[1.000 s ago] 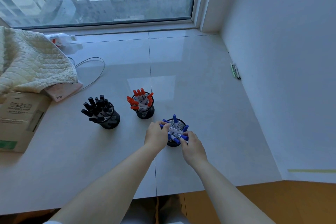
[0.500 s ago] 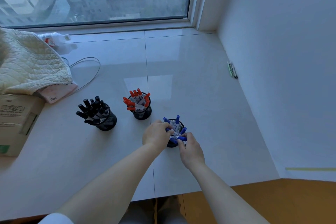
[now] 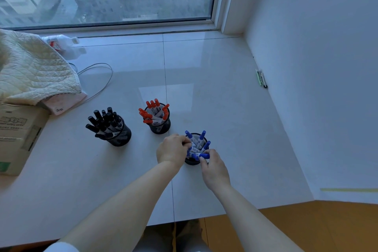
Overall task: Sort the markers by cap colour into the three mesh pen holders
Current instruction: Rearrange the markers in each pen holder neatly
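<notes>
Three black mesh pen holders on pale tiled sill. Far left holder: about ten black-capped markers. Middle holder: about nine red-capped markers. Near right holder: about six blue-capped markers. Left hand: fingers curled over rim among markers, grip hidden. Right hand: fingertips pinching one blue cap.
</notes>
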Demonstrator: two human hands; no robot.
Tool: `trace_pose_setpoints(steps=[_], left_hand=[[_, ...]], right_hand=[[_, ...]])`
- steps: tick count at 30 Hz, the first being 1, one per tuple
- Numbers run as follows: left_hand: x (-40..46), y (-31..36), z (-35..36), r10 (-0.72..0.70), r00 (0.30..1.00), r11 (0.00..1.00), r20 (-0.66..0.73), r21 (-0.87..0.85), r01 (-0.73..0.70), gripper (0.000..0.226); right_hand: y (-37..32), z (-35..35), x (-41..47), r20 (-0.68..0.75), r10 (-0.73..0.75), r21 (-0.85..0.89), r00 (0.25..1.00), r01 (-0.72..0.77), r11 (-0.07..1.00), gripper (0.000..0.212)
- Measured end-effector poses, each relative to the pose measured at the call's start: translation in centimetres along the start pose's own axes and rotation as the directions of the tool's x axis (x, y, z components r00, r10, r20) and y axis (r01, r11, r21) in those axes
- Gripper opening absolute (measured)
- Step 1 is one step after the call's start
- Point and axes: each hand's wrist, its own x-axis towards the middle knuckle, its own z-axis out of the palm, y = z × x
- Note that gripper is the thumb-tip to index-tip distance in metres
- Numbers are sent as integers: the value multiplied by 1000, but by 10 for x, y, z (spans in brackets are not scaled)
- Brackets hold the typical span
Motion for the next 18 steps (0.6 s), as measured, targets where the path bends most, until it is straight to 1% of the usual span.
trace_pose_setpoints(steps=[4,5,7,9,11,13,15,16,18], left_hand=[[5,1,-1,33,997,996,64,86,-39,18],[5,0,-1,44,997,996,68,77,-49,19],[3,-5,0,75,995,997,58,-2,-75,22],[-2,-11,1,104,994,987,23,-123,-101,27],[-8,-19,3,102,993,971,-56,-213,-112,28],[-15,-30,6,38,989,961,-146,-266,-76,26],[-20,-43,10,-73,980,950,-183,-312,13,25],[-22,-50,13,-127,977,943,-170,-326,66,26],[-23,-65,18,-215,973,935,-86,-305,180,33]], right_hand=[[-1,-1,-1,8,-12,-28,1000,12,1000,26],[0,-2,-1,11,-20,-36,1000,20,999,25],[2,-4,-1,7,-38,-51,999,38,998,24],[6,-6,1,-14,-35,-53,999,34,998,36],[6,-9,6,-26,-6,-44,1000,5,999,59],[4,-10,13,-9,1,-56,1000,-1,998,81],[0,-9,21,20,-19,-81,1000,20,996,95],[-2,-9,25,36,-27,-91,999,30,995,98],[-3,-8,31,74,-44,-106,996,52,993,100]])
